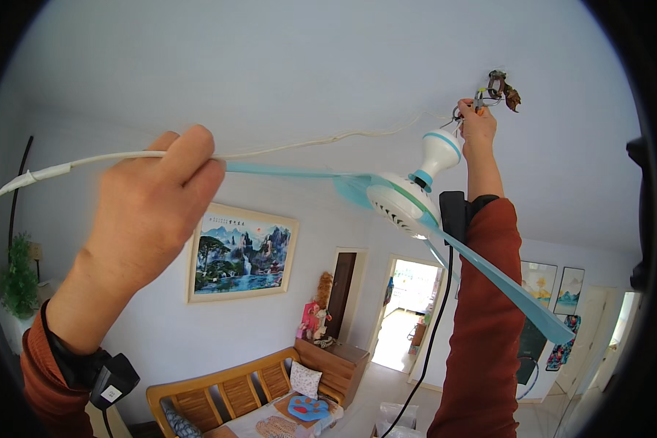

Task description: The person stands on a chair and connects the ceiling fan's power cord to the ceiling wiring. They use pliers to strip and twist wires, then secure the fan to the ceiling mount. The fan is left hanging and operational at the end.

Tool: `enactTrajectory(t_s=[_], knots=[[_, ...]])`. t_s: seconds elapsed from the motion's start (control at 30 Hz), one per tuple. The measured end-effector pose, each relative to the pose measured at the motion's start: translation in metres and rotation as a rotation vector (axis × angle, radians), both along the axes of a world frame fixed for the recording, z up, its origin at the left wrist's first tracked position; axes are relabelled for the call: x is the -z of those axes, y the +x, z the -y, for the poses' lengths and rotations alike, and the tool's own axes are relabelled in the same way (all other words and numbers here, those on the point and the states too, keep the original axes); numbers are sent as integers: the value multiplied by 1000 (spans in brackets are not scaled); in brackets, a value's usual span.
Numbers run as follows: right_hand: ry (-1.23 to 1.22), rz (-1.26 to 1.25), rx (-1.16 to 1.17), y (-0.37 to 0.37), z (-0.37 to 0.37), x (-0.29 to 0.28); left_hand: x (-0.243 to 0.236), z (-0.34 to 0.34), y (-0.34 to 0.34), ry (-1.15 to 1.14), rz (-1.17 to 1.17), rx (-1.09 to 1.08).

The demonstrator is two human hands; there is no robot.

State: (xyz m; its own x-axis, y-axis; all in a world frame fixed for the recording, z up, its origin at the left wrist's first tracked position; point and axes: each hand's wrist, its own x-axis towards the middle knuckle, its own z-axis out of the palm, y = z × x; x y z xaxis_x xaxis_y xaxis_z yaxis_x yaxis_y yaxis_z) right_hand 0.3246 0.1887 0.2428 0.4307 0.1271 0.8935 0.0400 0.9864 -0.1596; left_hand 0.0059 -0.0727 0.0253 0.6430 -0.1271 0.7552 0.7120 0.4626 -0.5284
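A small white ceiling fan (404,206) with light blue blades hangs tilted below the ceiling. My right hand (479,130), raised high, pinches dark metal wire at the fan's top, just under a rusty ceiling hook (496,86) with a brown scrap beside it. Whether that wire is over the hook, I cannot tell. At the left, my closed left hand (153,190) grips a white cable (117,156), which runs on toward the fan's top. One blade (285,171) ends at the left fingers; its tip is hidden there. Another blade (518,292) passes across my right forearm.
Below are a wooden sofa (226,388) with cushions and a wooden cabinet (334,359). A framed landscape picture (242,253) hangs on the wall. A black cord (435,343) dangles from the black device (454,219) by my right wrist. Beyond is a bright doorway (405,314).
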Motion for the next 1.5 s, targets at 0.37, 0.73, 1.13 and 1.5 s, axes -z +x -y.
enactTrajectory(t_s=[0.37,0.73,1.13,1.5], knots=[[67,7,335,7,-6,8,6,-32,7,-110,33,60],[216,474,-1014,18,26,24,22,-38,-6,-197,69,133],[11,224,-488,60,27,43,39,-49,20,-303,52,225],[55,122,22,57,70,40,40,-42,21,-273,55,297]])
